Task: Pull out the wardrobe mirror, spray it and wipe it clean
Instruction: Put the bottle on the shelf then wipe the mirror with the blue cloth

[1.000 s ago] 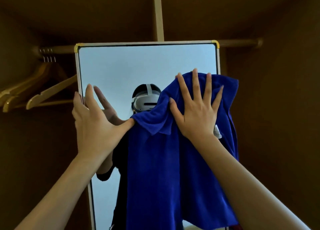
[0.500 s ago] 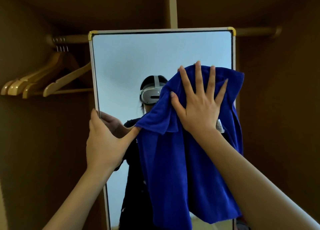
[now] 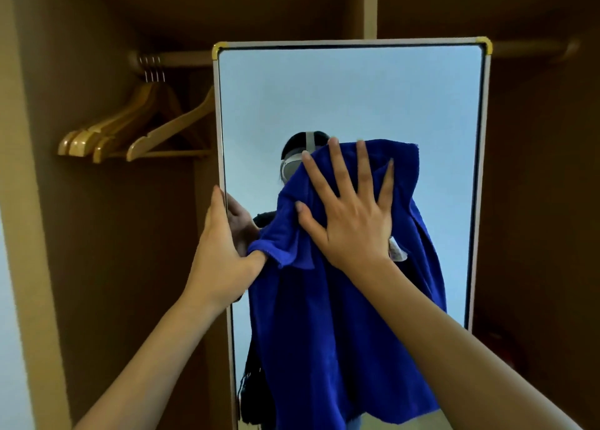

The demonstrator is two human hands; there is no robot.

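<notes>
Head view: the wardrobe mirror (image 3: 350, 98) is standing out in front of the closet, glass facing the person. The right hand (image 3: 350, 215) is lying flat w/ fingers spread straight, pressing a blue microfibre cloth (image 3: 331, 332) onto the glass; nothing is being gripped, the palm is just pinning the cloth so it drags over the surface. Most of the cloth is hanging loose below the right hand. The left hand (image 3: 220, 254) is gripping the mirror's left frame edge, just left of the right hand, fingers going behind the frame & thumb reaching to the cloth's corner; prob. steadying the panel so wiping pressure isn't swinging it. Further left of the left hand, wooden hangers (image 3: 130, 131) are hanging on the closet rod (image 3: 175, 58). Spray bottle isn't showing. Judging by this, the wiping step is underway, w/ the upper glass above both hands yet to be covered.
</notes>
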